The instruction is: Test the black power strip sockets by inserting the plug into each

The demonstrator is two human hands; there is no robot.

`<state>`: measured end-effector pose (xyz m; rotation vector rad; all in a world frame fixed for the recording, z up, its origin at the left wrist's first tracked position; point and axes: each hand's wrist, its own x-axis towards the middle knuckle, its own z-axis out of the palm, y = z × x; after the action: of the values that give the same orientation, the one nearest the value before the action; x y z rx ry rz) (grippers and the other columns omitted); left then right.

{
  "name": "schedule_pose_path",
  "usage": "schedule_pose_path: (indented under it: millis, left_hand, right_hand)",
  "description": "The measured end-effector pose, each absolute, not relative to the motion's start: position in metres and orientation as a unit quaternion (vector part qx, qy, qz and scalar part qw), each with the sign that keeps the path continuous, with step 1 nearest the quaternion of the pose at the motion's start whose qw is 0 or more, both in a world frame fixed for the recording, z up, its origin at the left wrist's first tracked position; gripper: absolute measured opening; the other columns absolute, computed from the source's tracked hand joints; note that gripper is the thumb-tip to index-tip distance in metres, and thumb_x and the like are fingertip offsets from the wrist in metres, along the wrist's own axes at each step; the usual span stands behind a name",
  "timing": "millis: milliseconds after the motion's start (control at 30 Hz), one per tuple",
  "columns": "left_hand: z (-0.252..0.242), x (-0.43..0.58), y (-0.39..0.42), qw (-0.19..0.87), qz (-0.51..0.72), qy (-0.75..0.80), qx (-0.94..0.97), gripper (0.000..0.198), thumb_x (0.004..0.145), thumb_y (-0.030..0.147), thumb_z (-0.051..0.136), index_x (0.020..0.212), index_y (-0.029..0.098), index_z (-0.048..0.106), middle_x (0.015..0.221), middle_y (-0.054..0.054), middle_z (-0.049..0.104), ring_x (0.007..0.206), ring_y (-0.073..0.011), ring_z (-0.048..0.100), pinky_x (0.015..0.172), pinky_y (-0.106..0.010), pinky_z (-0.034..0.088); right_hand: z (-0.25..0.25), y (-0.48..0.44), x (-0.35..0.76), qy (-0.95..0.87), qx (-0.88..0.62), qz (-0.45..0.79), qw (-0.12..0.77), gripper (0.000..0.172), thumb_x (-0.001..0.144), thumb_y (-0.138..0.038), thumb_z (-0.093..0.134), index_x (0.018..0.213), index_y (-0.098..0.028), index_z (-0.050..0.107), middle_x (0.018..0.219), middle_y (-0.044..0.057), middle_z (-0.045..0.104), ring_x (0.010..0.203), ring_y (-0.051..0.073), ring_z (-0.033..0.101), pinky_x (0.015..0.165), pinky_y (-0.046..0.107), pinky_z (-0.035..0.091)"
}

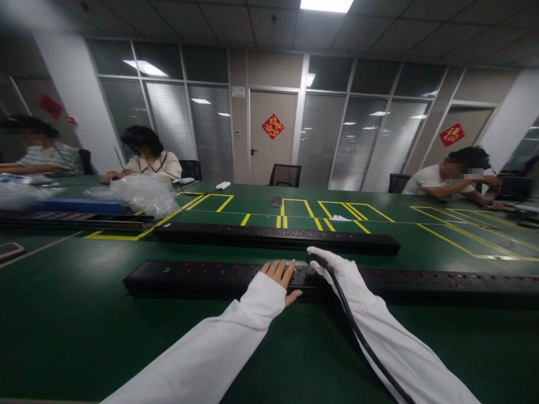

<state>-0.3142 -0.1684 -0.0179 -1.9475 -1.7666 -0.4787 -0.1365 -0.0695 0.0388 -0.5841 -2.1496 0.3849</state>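
A long black power strip [168, 283] with a row of sockets and small red parts lies across the green table before me. My left hand [278, 276] rests on it, fingers stretched out over its top and thumb along the near edge. Just to the right, my right hand [339, 269], in a white glove, grips a black plug [316, 260] against the strip's sockets. Whether the plug sits in a socket, I cannot tell. Its thick black cable [352, 322] runs back over my right wrist and along the forearm. Behind lies a second black power strip [269, 237].
Yellow tape outlines [297, 201] mark the green table [84, 336]. To the left are clear plastic wrap [145, 193], more dark strips [76, 220] and a phone [10, 251]. Several people sit around the far side. A white object [223, 185] lies near the back edge.
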Motion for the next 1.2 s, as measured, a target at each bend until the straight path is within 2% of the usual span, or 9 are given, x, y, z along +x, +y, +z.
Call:
schedule_pose_path:
  millis: [100,200,333,467,533,700,867,1000,1200]
  left_hand:
    - [-0.023,-0.316,-0.167,0.238,-0.171,-0.645,-0.705,0.062,0.080,0.053,0.048,0.127,0.013,0.045,0.123,-0.016,0.054,0.110,-0.0314,0.050,0.091,-0.045,0.036]
    - [-0.025,-0.315,-0.167,0.244,-0.173,-0.645,-0.704,0.061,0.079,0.052,0.048,0.125,0.011,0.047,0.122,-0.017,0.055,0.109,-0.0316,0.050,0.091,-0.045,0.036]
    - [-0.022,-0.313,-0.170,0.240,-0.175,-0.653,-0.697,0.058,0.079,0.047,0.051,0.124,0.010,0.049,0.120,-0.017,0.056,0.109,-0.0319,0.050,0.092,-0.045,0.036]
    - [-0.018,-0.312,-0.171,0.234,-0.177,-0.648,-0.703,0.058,0.079,0.046,0.051,0.123,0.010,0.048,0.120,-0.016,0.056,0.109,-0.0316,0.050,0.092,-0.045,0.036]
    - [-0.018,-0.312,-0.170,0.235,-0.178,-0.649,-0.702,0.058,0.078,0.046,0.051,0.123,0.010,0.049,0.119,-0.016,0.056,0.109,-0.0319,0.050,0.092,-0.045,0.036]
    - [-0.021,-0.312,-0.169,0.234,-0.182,-0.653,-0.697,0.059,0.076,0.046,0.054,0.122,0.010,0.050,0.120,-0.017,0.056,0.110,-0.0324,0.050,0.092,-0.045,0.036]
    - [-0.022,-0.313,-0.171,0.242,-0.184,-0.646,-0.700,0.059,0.078,0.046,0.052,0.125,0.011,0.048,0.125,-0.017,0.053,0.115,-0.0315,0.047,0.095,-0.045,0.034]
    - [-0.025,-0.318,-0.169,0.252,-0.184,-0.637,-0.704,0.059,0.078,0.049,0.051,0.123,0.012,0.050,0.130,-0.017,0.049,0.119,-0.0315,0.043,0.097,-0.046,0.033]
    - [-0.028,-0.324,-0.165,0.251,-0.171,-0.621,-0.723,0.061,0.080,0.051,0.048,0.127,0.013,0.047,0.131,-0.016,0.049,0.118,-0.0317,0.045,0.096,-0.047,0.033]
  right_hand:
    - [0.033,-0.064,-0.135,-0.890,-0.241,0.114,0.371,0.030,0.080,-0.034,0.054,0.108,-0.028,0.064,0.086,0.001,0.068,0.075,0.017,0.064,0.071,0.031,0.055]
    - [0.033,-0.065,-0.137,-0.902,-0.241,0.056,0.352,0.031,0.081,-0.035,0.054,0.110,-0.029,0.063,0.091,0.001,0.068,0.086,0.019,0.063,0.083,0.035,0.050]
    - [0.036,-0.071,-0.140,-0.926,-0.187,-0.003,0.329,0.035,0.082,-0.032,0.052,0.115,-0.025,0.059,0.098,0.003,0.068,0.090,0.018,0.062,0.094,0.036,0.043]
    - [0.031,-0.073,-0.140,-0.937,-0.167,-0.033,0.304,0.039,0.083,-0.032,0.050,0.120,-0.024,0.056,0.104,0.005,0.067,0.089,0.018,0.063,0.082,0.032,0.049]
    - [0.024,-0.073,-0.139,-0.937,-0.158,-0.017,0.312,0.041,0.083,-0.032,0.050,0.123,-0.024,0.054,0.110,0.006,0.065,0.091,0.018,0.063,0.078,0.029,0.051]
    - [0.013,-0.075,-0.134,-0.913,-0.150,0.079,0.371,0.043,0.078,-0.027,0.056,0.122,-0.025,0.055,0.117,0.004,0.061,0.102,0.018,0.060,0.091,0.032,0.048]
    - [0.026,-0.063,-0.125,-0.914,-0.165,0.257,0.268,0.043,0.079,-0.029,0.057,0.121,-0.025,0.056,0.111,0.001,0.064,0.101,0.020,0.061,0.094,0.036,0.047]
    - [0.029,-0.053,-0.125,-0.879,-0.183,0.350,0.269,0.043,0.072,-0.035,0.064,0.113,-0.019,0.063,0.102,0.005,0.068,0.096,0.024,0.063,0.092,0.042,0.047]
    - [0.023,-0.054,-0.127,-0.870,-0.199,0.348,0.286,0.042,0.071,-0.032,0.066,0.111,-0.019,0.064,0.103,0.006,0.068,0.096,0.023,0.063,0.094,0.041,0.046]
